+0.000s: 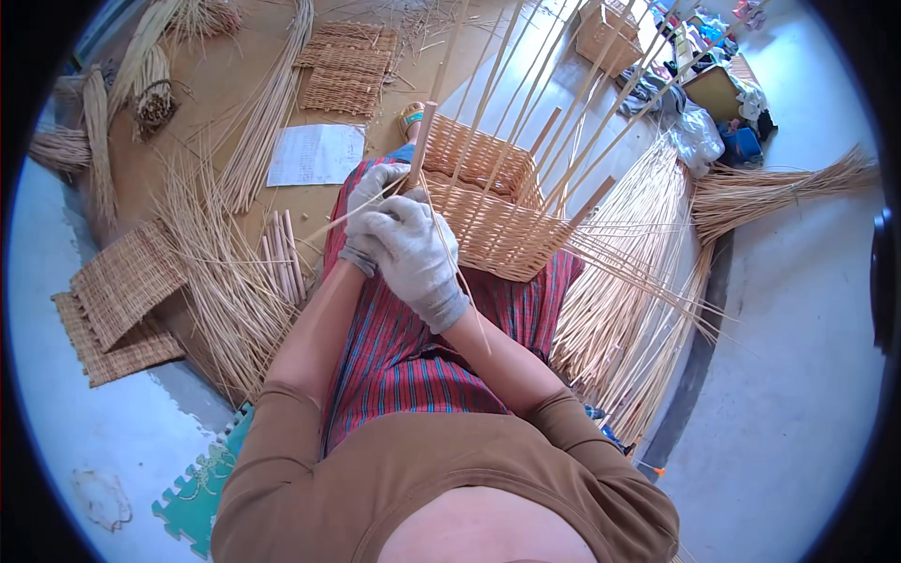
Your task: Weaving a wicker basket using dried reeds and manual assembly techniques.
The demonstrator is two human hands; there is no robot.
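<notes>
A half-woven wicker basket [507, 225] sits tilted on my lap, with long upright strands fanning out above its rim. Thick wooden corner posts stick up from it, one post [422, 141] right beside my hands. Both hands wear pale grey work gloves. My left hand [375, 183] is closed at the basket's near-left corner, partly hidden behind the right. Crossing in front of it, my right hand [410, 249] has its fingers closed around a thin wicker strand [469, 291], whose loose end hangs past the wrist. Where the fingers meet, the strand's path is hidden.
Loose wicker bundles lie at the left [216, 281] and right [629, 272]. Woven panels [347, 70] rest ahead, others [131, 281] at left. A paper sheet [316, 155] and short wooden sticks [282, 253] lie on the board. Another basket [608, 38] stands far right.
</notes>
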